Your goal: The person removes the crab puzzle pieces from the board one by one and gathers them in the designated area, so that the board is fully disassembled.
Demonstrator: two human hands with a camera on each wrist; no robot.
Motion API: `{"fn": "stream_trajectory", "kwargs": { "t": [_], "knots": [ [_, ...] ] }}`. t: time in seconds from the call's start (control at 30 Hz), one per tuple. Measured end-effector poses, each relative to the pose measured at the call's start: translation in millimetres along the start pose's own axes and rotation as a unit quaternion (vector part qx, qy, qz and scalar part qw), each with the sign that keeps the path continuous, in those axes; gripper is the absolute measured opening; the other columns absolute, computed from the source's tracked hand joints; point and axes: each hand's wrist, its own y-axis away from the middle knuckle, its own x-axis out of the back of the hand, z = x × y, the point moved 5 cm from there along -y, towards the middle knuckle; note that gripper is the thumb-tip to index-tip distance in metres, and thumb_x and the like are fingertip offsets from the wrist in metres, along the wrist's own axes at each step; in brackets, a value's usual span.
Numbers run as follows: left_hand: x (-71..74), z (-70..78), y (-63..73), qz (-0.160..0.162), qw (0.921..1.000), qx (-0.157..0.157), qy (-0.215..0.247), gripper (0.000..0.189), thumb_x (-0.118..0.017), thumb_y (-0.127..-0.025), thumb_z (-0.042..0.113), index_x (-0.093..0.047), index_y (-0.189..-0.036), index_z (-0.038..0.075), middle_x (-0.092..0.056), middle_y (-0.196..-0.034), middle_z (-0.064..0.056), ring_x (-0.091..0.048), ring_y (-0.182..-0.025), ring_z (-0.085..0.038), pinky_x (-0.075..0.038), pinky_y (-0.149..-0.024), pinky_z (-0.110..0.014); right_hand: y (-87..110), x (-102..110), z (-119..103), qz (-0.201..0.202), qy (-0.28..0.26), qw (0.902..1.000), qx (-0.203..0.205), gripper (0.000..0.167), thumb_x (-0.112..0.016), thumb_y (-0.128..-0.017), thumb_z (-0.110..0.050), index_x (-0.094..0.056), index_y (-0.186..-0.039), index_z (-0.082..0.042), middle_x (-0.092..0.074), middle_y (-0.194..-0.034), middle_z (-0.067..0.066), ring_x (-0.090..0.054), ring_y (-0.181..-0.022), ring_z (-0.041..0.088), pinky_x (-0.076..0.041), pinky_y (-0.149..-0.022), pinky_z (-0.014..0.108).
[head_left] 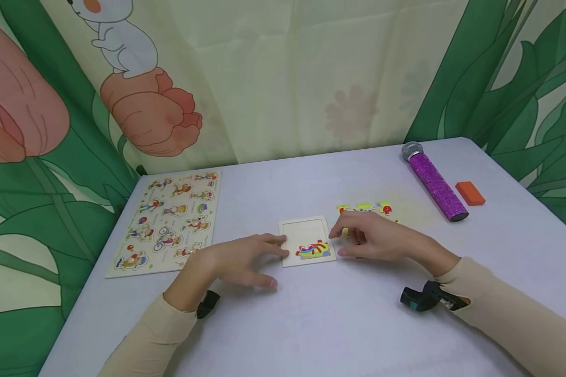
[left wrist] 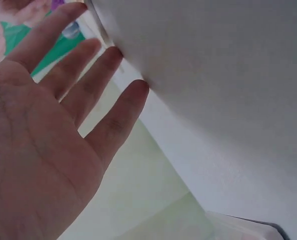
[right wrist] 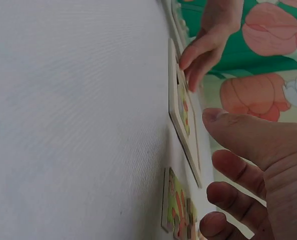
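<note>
A small white puzzle tray [head_left: 303, 229] lies mid-table. Joined colourful puzzle pieces [head_left: 314, 250] fill its near right part. My left hand [head_left: 242, 260] reaches to its left edge, fingers extended and fingertips touching the rim; the left wrist view shows that palm [left wrist: 43, 135] holding nothing. Just right of the tray is my right hand [head_left: 382, 235], fingers loosely bent, thumb apart from them. Nothing shows between thumb and fingers in the right wrist view [right wrist: 258, 155]. Loose puzzle pieces [head_left: 364, 207] lie behind and under the right hand, which partly hides them.
At the left lies a larger board [head_left: 174, 209] with cartoon animal figures. A purple glitter microphone [head_left: 436, 186] and an orange block [head_left: 470, 193] lie at the back right. A printed curtain [head_left: 283, 78] hangs behind the white table [head_left: 311, 324].
</note>
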Motion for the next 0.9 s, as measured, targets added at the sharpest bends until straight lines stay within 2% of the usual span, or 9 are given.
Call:
{"fn": "stream_trajectory", "kwargs": {
  "t": [0.3, 0.67, 0.9],
  "knots": [
    [3.6, 2.9, 0.7, -0.003, 0.9996, 0.018, -0.023, 0.061, -0.076, -0.092, 0.042, -0.060, -0.147, 0.022, -0.039, -0.163, 0.004, -0.033, -0.151, -0.023, -0.030, -0.122, -0.046, -17.2, -10.3, -5.5, -0.010, -0.019, 0.9997, 0.012, 0.025, -0.079, -0.092, -0.027, -0.071, -0.116, -0.024, -0.065, -0.105, -0.006, -0.055, -0.078, 0.013, -0.047, -0.069, 0.026],
    [3.7, 1.9, 1.5, -0.010, 0.9997, 0.007, -0.019, 0.064, -0.075, -0.092, 0.043, -0.057, -0.148, 0.018, -0.039, -0.164, 0.001, -0.034, -0.151, -0.025, -0.029, -0.122, -0.047, -34.7, -20.2, -16.0, -0.028, -0.029, 0.9990, 0.018, 0.029, -0.079, -0.092, -0.024, -0.070, -0.120, -0.021, -0.065, -0.106, -0.005, -0.059, -0.082, 0.010, -0.053, -0.077, 0.028],
    [3.5, 1.4, 0.5, -0.011, 0.9998, 0.001, -0.015, 0.063, -0.075, -0.092, 0.042, -0.058, -0.148, 0.018, -0.040, -0.163, 0.000, -0.035, -0.150, -0.025, -0.030, -0.121, -0.047, -42.6, -27.2, -17.5, -0.038, -0.040, 0.9981, 0.029, 0.029, -0.079, -0.093, -0.025, -0.070, -0.119, -0.019, -0.067, -0.110, -0.004, -0.058, -0.080, 0.011, -0.051, -0.075, 0.026]
  ]
}}
